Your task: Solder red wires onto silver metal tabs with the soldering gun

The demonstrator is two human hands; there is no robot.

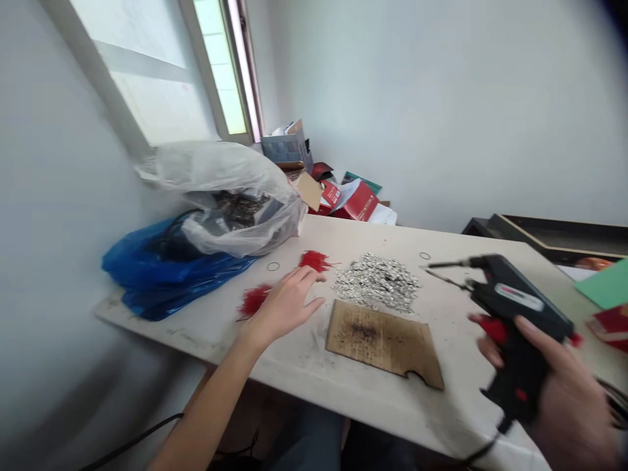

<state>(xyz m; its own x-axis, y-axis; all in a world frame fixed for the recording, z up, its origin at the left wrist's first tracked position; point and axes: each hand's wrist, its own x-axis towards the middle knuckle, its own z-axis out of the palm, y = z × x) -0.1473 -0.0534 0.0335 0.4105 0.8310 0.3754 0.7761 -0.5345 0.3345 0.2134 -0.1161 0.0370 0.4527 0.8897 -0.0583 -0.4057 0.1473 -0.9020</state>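
Observation:
My right hand (564,386) is wrapped around the grip of a black soldering gun (510,288) with a red trigger; its thin tip points left above the table. Fingers stretched and thumb apart, my left hand (289,301) hovers over or rests on the white tabletop, which I cannot tell. A bundle of short red wires (314,260) lies just beyond its fingertips, and a second red bundle (254,301) is beside its wrist. To the right of this hand is a heap of small silvery metal pieces (380,281). A piece of scorched brown cardboard (385,343) lies in front of the heap.
Blue (161,268) and clear plastic bags (226,190) crowd the table's left side by the wall. Boxes and red packets (356,199) are piled at the back corner. Two small rings, a black tray (564,235) and green paper (606,286) also show. The gun's cord hangs down.

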